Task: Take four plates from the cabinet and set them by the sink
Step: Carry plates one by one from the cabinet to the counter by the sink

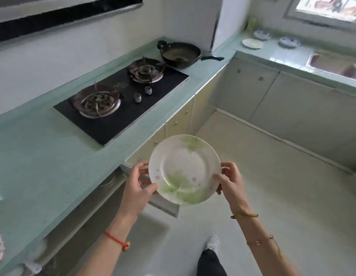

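I hold a white plate (184, 168) with green leaf prints level in front of me, above the floor. My left hand (137, 184) grips its left rim, thumb on top. My right hand (230, 181) grips its right rim the same way. The sink (332, 63) lies at the far right in the green counter. A similar white plate (252, 43) rests on the counter left of the sink, with two blue-patterned bowls (262, 34) (289, 41) beside it. The cabinet door (163, 205) below my hands stands open.
A black two-burner gas hob (123, 98) is set in the green counter (33, 156) on my left, with a dark wok (180, 53) behind it in the corner. Pale cabinet fronts (282, 96) run under the sink counter. My foot (212, 244) stands on the light floor.
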Action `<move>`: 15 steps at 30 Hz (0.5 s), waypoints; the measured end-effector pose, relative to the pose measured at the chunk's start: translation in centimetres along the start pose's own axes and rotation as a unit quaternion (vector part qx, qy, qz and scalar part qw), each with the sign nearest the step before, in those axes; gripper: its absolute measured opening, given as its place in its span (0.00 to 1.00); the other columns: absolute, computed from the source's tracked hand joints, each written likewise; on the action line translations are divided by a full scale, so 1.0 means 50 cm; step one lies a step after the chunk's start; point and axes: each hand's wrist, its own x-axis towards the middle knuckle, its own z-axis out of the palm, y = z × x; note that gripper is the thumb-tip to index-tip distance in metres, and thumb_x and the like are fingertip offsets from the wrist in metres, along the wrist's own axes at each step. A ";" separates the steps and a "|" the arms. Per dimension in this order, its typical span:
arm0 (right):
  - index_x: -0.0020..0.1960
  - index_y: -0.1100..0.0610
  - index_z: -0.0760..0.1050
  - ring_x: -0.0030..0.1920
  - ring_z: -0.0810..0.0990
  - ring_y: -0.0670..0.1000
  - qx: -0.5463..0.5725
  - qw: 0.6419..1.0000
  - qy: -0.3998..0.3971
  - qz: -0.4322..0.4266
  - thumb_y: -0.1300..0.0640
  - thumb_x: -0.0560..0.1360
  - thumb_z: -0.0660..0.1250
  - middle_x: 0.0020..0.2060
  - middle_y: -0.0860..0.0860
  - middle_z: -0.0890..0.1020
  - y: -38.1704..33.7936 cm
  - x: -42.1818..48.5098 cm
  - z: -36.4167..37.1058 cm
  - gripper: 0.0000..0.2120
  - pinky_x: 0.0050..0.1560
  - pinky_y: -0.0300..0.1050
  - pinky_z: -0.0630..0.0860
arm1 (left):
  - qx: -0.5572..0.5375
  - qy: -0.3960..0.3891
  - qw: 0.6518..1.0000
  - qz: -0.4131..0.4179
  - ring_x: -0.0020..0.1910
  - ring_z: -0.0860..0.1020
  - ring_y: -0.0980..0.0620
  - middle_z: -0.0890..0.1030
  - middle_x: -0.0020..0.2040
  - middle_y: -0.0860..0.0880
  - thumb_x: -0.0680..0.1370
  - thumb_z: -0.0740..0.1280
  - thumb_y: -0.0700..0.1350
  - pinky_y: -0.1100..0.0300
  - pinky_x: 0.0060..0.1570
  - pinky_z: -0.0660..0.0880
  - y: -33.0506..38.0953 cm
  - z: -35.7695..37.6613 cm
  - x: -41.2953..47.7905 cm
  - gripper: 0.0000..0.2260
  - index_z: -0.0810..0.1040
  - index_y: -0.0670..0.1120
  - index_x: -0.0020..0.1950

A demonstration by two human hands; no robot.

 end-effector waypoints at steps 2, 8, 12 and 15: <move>0.50 0.63 0.71 0.21 0.66 0.50 0.007 0.999 0.044 -0.010 0.72 0.71 0.62 0.36 0.57 0.75 -0.013 0.017 -0.076 0.10 0.21 0.40 0.64 | -0.002 -0.035 0.999 0.004 0.58 0.79 0.52 0.79 0.60 0.53 0.70 0.72 0.38 0.60 0.48 0.81 0.027 0.078 0.027 0.27 0.72 0.56 0.65; 0.48 0.62 0.71 0.21 0.66 0.50 -0.001 0.991 0.126 -0.035 0.67 0.67 0.64 0.33 0.56 0.75 -0.057 0.109 -0.309 0.10 0.20 0.39 0.64 | -0.051 -0.104 0.993 0.020 0.54 0.81 0.51 0.80 0.58 0.49 0.71 0.70 0.32 0.58 0.44 0.83 0.104 0.339 0.109 0.27 0.74 0.51 0.66; 0.47 0.60 0.72 0.27 0.67 0.53 -0.015 0.986 0.161 -0.050 0.62 0.64 0.64 0.34 0.55 0.75 -0.084 0.199 -0.449 0.11 0.23 0.41 0.65 | -0.075 -0.127 0.988 0.033 0.47 0.83 0.57 0.81 0.57 0.49 0.65 0.68 0.37 0.58 0.42 0.82 0.143 0.507 0.172 0.29 0.75 0.49 0.66; 0.46 0.59 0.72 0.28 0.68 0.51 -0.018 0.983 0.174 -0.055 0.63 0.66 0.65 0.34 0.53 0.74 -0.101 0.273 -0.530 0.09 0.22 0.38 0.66 | -0.082 -0.140 0.986 0.031 0.45 0.83 0.59 0.81 0.57 0.49 0.65 0.67 0.37 0.59 0.42 0.82 0.172 0.606 0.223 0.29 0.75 0.49 0.67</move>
